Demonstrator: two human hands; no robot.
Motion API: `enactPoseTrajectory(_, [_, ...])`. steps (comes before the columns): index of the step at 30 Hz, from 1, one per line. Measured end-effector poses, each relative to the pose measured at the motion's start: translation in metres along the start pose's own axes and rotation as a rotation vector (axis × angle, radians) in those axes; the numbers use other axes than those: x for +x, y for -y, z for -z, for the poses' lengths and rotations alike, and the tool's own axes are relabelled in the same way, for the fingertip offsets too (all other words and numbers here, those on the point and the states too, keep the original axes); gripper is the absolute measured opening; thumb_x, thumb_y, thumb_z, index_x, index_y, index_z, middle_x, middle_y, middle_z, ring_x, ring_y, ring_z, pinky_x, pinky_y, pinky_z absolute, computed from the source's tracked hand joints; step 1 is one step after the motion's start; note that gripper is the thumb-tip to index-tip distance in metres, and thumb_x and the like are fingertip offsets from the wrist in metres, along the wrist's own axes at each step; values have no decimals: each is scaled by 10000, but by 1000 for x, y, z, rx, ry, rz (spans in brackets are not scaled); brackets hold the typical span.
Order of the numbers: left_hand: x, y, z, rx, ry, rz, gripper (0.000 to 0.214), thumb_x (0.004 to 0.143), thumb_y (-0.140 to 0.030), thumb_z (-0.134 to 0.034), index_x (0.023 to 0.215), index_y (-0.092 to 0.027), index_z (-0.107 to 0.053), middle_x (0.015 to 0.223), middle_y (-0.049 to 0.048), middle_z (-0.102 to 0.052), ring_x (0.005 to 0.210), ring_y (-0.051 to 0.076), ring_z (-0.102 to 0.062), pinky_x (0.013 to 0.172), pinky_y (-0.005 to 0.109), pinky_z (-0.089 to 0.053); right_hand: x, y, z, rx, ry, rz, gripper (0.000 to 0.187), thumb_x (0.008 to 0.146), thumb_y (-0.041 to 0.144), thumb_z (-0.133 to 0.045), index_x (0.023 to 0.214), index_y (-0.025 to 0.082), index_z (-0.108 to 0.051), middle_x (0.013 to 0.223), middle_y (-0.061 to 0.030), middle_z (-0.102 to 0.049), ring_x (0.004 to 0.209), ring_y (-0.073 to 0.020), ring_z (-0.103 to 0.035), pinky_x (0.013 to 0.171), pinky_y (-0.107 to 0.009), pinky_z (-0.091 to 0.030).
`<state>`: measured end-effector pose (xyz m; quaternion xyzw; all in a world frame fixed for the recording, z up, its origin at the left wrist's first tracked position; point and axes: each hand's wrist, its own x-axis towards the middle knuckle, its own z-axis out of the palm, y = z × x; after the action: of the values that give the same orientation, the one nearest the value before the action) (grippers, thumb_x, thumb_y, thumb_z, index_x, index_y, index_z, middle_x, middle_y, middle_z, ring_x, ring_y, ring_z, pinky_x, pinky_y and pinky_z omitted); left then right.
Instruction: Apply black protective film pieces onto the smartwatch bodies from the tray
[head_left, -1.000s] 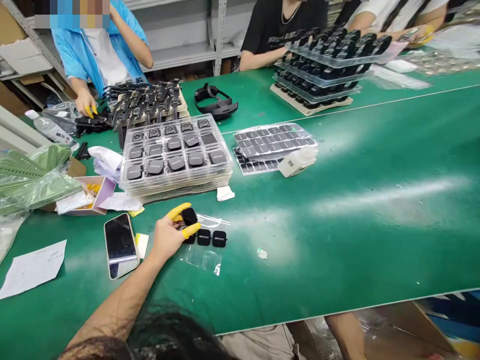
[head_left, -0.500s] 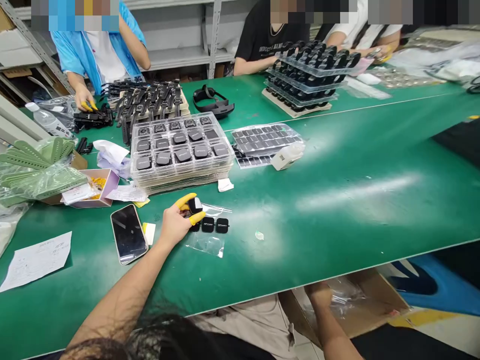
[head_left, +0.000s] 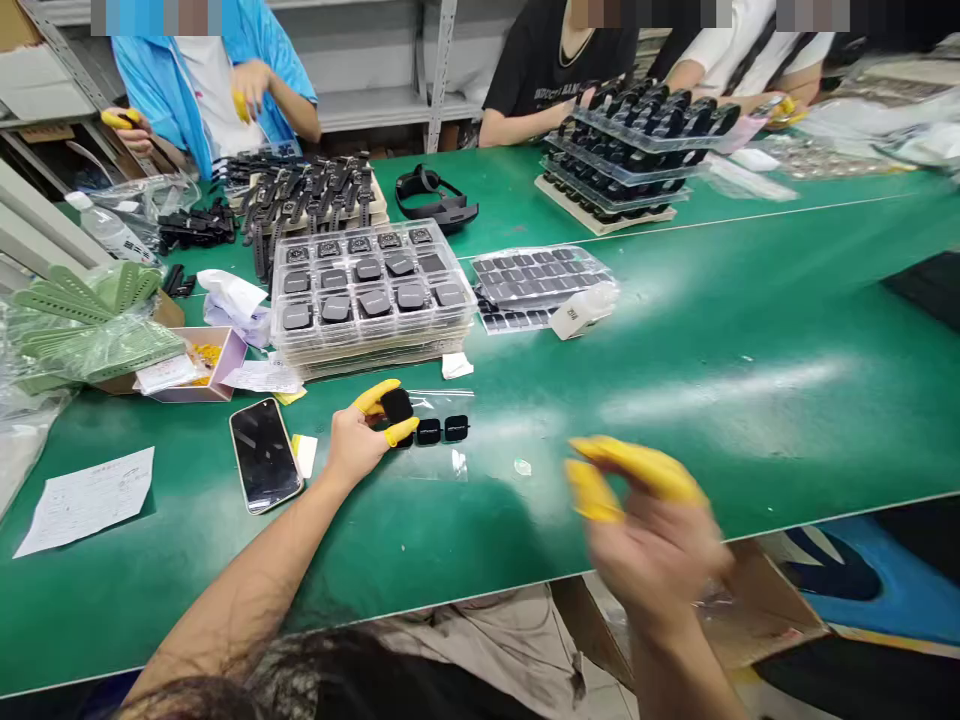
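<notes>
My left hand (head_left: 362,435), with yellow finger cots, is shut on a black square pad (head_left: 397,405) at the middle of the table. Two more logo-printed black pads (head_left: 428,431) lie in a row just to its right, on a clear plastic sleeve (head_left: 442,462). A further pad is partly hidden under my fingers. My right hand (head_left: 645,520), also in yellow cots, is blurred by motion above the table's front edge. Its fingers are apart and show nothing in them.
A stack of clear trays (head_left: 373,300) holding dark square pieces stands just beyond my left hand. A phone (head_left: 265,455), papers, a pink box and bagged green straps lie left. Co-workers sit across the green table (head_left: 525,530), with black watch-like units in trays.
My right hand has risen from the box below the table's edge to above the tabletop. My left hand still grips the pad, and the view has shifted slightly.
</notes>
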<state>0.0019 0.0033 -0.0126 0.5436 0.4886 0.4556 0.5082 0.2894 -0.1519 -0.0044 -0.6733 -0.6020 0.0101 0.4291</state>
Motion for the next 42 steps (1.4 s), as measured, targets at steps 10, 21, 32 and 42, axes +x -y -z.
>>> enactPoseTrajectory(10, [1,-3,7,97,157,-41,637,677,-362,-1005,1273,-211,-839,1091,66,-889,981,263,-846,996,394,-691,136,30,-119,659,879,-293,472,849,458,-828,1237,196,-771,941,-72,-811,854,-231,-773,794,-397,-657])
enactPoseTrajectory(21, [2,-4,0,42,109,140,624,679,-323,-979,1276,-213,-837,1097,57,-883,949,226,-836,956,361,-693,148,-15,-127,139,400,41,276,959,450,-740,1115,258,-864,1137,-103,-803,1022,-289,-739,928,-469,-608])
enactPoseTrajectory(32, [1,-8,1,-54,112,178,735,599,-352,-1058,1284,-199,-838,988,60,-878,897,231,-826,935,372,-687,146,-26,-116,-45,598,219,248,994,225,-641,1053,247,-880,1084,-93,-790,956,-260,-747,881,-432,-628])
enactPoseTrajectory(42, [-3,-2,3,62,168,-25,606,674,-363,-1011,1243,-228,-849,1044,53,-893,950,262,-848,969,403,-705,124,41,-92,100,505,423,290,1047,233,-632,1288,265,-790,1221,-96,-830,1108,-279,-753,981,-467,-583])
